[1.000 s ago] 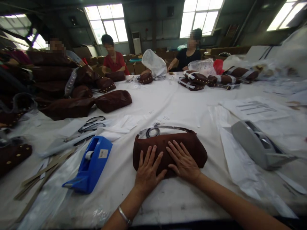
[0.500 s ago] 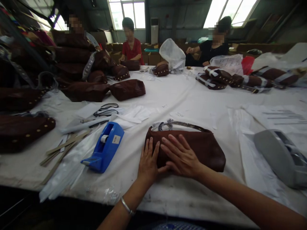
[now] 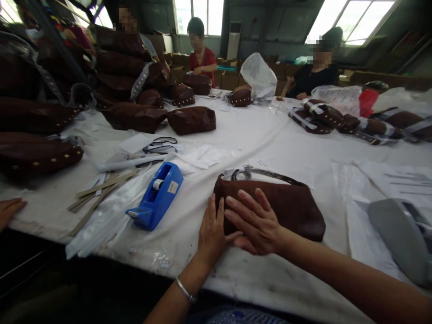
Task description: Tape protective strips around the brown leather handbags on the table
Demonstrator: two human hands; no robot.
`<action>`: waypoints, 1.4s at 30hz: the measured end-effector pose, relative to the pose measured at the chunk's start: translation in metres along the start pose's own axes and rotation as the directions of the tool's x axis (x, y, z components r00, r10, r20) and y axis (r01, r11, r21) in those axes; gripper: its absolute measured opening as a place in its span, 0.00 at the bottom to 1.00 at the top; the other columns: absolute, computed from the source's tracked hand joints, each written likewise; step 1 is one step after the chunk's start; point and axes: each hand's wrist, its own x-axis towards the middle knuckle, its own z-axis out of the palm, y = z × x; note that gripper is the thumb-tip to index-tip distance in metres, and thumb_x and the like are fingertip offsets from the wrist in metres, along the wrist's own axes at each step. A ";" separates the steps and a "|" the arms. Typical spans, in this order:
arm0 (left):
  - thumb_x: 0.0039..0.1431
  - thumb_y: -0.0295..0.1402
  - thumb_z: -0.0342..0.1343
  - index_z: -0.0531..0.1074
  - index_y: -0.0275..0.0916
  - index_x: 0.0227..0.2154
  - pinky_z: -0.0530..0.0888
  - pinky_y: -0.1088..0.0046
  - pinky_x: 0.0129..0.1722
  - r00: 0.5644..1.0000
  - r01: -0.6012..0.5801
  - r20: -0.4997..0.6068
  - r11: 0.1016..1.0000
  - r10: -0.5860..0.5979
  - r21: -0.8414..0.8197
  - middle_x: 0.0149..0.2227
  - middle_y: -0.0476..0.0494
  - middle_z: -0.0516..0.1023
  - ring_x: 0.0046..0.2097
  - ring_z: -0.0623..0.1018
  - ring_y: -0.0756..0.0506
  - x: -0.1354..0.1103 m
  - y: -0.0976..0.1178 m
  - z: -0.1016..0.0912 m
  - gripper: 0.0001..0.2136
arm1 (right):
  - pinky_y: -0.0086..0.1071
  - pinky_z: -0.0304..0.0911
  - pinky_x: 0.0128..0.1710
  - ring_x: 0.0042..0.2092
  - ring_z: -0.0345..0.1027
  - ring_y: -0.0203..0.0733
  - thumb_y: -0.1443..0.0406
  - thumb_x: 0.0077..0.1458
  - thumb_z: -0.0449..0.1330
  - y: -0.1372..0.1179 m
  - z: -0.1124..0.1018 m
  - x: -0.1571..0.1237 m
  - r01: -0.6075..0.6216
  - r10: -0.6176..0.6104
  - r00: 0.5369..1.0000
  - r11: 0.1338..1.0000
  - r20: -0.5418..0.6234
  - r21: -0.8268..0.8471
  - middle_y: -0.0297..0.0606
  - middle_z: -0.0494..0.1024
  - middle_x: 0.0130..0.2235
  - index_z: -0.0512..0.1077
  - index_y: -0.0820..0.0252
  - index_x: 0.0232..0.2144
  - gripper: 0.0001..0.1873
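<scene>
handbag [image 3: 292,204] on table [image 3: 266,146] | tape dispenser [image 3: 162,195] left | second dispenser [image 3: 394,236], probably, right | bags [image 3: 191,120] behind

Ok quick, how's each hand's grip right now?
Left hand: grip open, holding nothing, at the brown bag.
Right hand: grip open, likewise holding nothing.

Lower centre, the brown handbag [image 3: 299,209] looks like smooth leather — mostly matt. The blue tape dispenser [image 3: 160,198], left of centre, is glossy plastic; the grey tape dispenser [image 3: 393,234], lower right, duller plastic. The bangle [image 3: 183,290] at bottom is shiny metal — the desk covering [image 3: 251,128] creased, cloth-like.
</scene>
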 end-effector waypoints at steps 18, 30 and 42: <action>0.67 0.37 0.51 0.49 0.43 0.70 0.61 0.47 0.67 0.976 -0.172 -0.138 0.985 0.166 -0.030 0.71 0.36 0.53 0.72 0.52 0.35 0.057 0.028 0.005 0.31 | 0.46 0.67 0.61 0.60 0.68 0.45 0.72 0.60 0.49 -0.018 -0.006 -0.046 -0.128 0.174 0.960 0.969 -0.218 0.209 0.40 0.79 0.54 0.66 0.54 0.61 0.28; 0.65 0.38 0.54 0.50 0.42 0.70 0.59 0.43 0.66 0.981 -0.162 -0.082 0.977 0.174 0.136 0.73 0.34 0.46 0.72 0.50 0.32 0.053 0.031 0.013 0.33 | 0.55 0.51 0.68 0.72 0.41 0.53 0.58 0.67 0.53 0.019 0.013 -0.091 -0.429 0.450 0.890 0.881 0.074 -0.198 0.50 0.52 0.70 0.44 0.64 0.71 0.38; 0.64 0.37 0.54 0.50 0.40 0.70 0.60 0.43 0.66 0.973 -0.203 -0.077 0.968 0.215 0.146 0.72 0.32 0.49 0.72 0.50 0.32 0.054 0.029 0.012 0.33 | 0.53 0.59 0.65 0.70 0.48 0.55 0.57 0.66 0.54 0.031 -0.014 -0.114 -0.491 0.512 0.854 0.853 0.097 -0.180 0.48 0.52 0.71 0.37 0.59 0.72 0.42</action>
